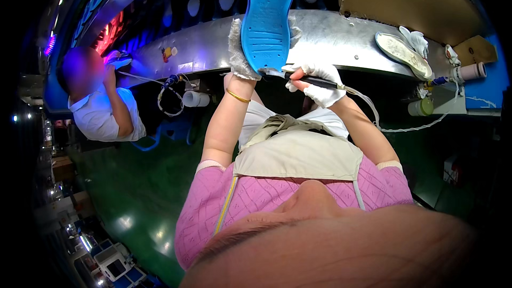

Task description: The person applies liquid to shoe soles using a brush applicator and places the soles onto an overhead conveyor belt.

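Steel ledge backing a blue sole, tool at its heel

Green floor is spreading toward 8 o'clock; a co-worker is sitting between 9 and 10. Cardboard is standing between 1 and 2; a pale sole-shaped piece is lying on the ledge at 2.

Blue sole: at 12, heel end toward the wearer, toe end running off the upper edge. Holes are showing up top, ridges lower down. Left hand, fuzzy grey-white glove, is cupping it from beneath at the heel half, glove showing on both sides; exact finger placement is hiding under the sole, can't tell.

Right hand, at 2, thin white glove, is pinching a slim black-handled tool like a pen, bare fingertips showing. Tool tip is pointing toward 10, right at the heel edge; contact can't be confirmed. Pale cord is trailing from its back end toward 3.

Handling, judging by looks: sole is probably light, rubbery, bendy rather than rigid, not fragile; its smooth face is likely offering less grip than the side edges. Best hold: both side edges around the heel half, palm supporting underneath, fingers staying clear of the tip. Tool is looking light and stiff; handle is the place to grip, cord slack.
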Demonstrator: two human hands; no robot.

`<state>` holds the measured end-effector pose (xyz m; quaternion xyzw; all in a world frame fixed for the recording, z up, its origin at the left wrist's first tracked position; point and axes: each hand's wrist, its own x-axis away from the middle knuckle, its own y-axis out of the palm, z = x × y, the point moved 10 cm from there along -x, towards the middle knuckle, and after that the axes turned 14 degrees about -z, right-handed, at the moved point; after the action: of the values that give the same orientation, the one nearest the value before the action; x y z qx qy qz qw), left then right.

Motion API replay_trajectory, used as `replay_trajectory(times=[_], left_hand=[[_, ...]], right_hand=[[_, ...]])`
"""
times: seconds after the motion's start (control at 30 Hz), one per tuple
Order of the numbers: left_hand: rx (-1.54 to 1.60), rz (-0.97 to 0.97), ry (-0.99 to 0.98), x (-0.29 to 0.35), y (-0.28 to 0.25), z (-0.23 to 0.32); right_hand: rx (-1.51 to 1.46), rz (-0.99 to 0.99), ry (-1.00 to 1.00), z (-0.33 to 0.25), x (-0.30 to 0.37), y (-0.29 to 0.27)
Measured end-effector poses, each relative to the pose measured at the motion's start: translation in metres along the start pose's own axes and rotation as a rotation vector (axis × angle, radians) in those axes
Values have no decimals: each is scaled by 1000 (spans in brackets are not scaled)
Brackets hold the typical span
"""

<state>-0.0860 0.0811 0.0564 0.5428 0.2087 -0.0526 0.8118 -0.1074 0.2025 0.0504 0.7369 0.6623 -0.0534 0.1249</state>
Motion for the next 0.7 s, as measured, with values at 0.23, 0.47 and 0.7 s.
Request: replay_trajectory(times=[0.23,0.47,0.7], left_hand=[[-6,-39,-48,-3,6,-18],[-140,-90,36,-22,32,-2],[-188,-32,-31,-24,56,-13]], right_hand=[[-265,183,85,12,8,-25],[-210,130,-62,9,29,-5],[-589,47,44,7,39,-7]])
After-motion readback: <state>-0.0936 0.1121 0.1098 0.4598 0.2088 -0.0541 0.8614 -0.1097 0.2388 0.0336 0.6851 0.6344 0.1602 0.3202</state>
